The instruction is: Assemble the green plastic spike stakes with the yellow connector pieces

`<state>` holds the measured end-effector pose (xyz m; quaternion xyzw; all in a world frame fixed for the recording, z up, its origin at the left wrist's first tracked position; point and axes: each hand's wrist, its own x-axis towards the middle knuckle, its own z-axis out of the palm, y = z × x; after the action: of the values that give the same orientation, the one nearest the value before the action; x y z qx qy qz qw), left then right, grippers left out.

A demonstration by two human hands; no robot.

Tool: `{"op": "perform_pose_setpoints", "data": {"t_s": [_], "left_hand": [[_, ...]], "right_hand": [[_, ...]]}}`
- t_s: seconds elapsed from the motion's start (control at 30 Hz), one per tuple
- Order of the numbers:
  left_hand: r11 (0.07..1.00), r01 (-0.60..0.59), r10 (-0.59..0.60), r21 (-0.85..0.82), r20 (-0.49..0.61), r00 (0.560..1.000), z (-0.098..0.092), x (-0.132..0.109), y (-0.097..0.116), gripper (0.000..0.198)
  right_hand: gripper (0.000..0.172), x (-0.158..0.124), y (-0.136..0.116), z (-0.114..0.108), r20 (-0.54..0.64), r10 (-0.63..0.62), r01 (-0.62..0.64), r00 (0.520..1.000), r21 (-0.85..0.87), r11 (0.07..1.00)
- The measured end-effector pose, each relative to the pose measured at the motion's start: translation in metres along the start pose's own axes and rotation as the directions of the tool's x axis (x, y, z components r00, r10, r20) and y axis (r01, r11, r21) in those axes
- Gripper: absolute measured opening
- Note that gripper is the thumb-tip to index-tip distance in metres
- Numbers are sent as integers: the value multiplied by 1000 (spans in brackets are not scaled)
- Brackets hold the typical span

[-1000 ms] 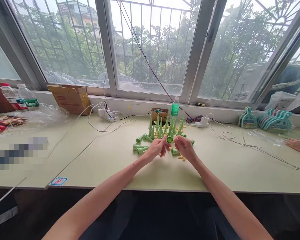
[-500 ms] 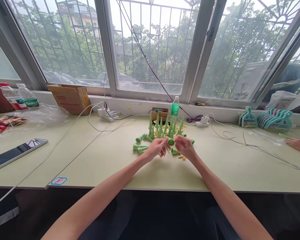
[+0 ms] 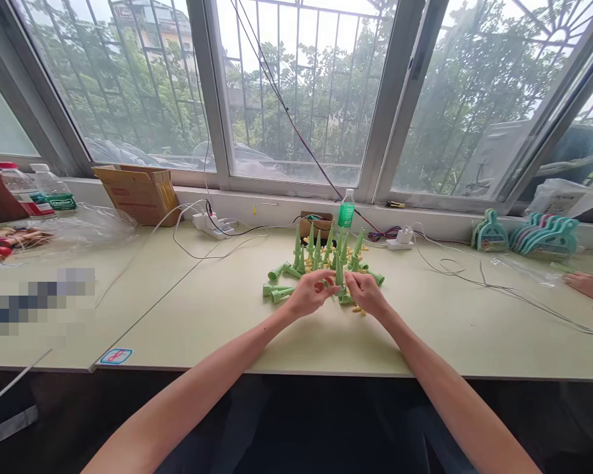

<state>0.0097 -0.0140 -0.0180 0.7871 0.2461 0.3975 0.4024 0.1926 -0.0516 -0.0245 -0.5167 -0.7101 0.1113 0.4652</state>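
Observation:
A green plastic spike (image 3: 339, 271) stands point up between my hands. My left hand (image 3: 312, 293) is closed with its fingertips at the spike's lower end. Close by on the right, my right hand (image 3: 366, 293) is pinched; whatever it may hold is hidden behind the fingers. Behind both hands, several similar green spikes (image 3: 297, 250) stand upright on the table. Other green spikes (image 3: 275, 290) lie on their sides to the left, and a few lie near my right hand. Small yellow pieces (image 3: 358, 309) are scattered among them and beneath my right hand.
Behind the spikes are a small brown box (image 3: 316, 227) and a bottle of green liquid (image 3: 346, 209). Cables (image 3: 454, 266) and a white power strip (image 3: 212, 227) lie on the table (image 3: 202, 329). Another person's hand (image 3: 588, 284) rests at the far right, near teal hangers (image 3: 546, 237).
The spike in my left hand has turned from showing its round open end to standing point up. My right hand stays pinched beside it.

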Motion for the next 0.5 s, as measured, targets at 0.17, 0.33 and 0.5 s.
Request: {"op": "perform_pose_setpoints", "data": {"t_s": [0.17,0.33,0.5], "left_hand": [[990,-112,117,91,-47,992,1,2,-5,37],[989,-96,103,116,-58,993,2,2,-1,36],[999,-5,11,49,-110,994,3,2,9,35]], "right_hand": [[47,0,1,1,-13,-14,13,1000,-22,1000],[47,1,-3,2,-50,-28,27,998,-21,999],[46,1,-7,-1,-107,-19,18,994,-12,1000]]}}
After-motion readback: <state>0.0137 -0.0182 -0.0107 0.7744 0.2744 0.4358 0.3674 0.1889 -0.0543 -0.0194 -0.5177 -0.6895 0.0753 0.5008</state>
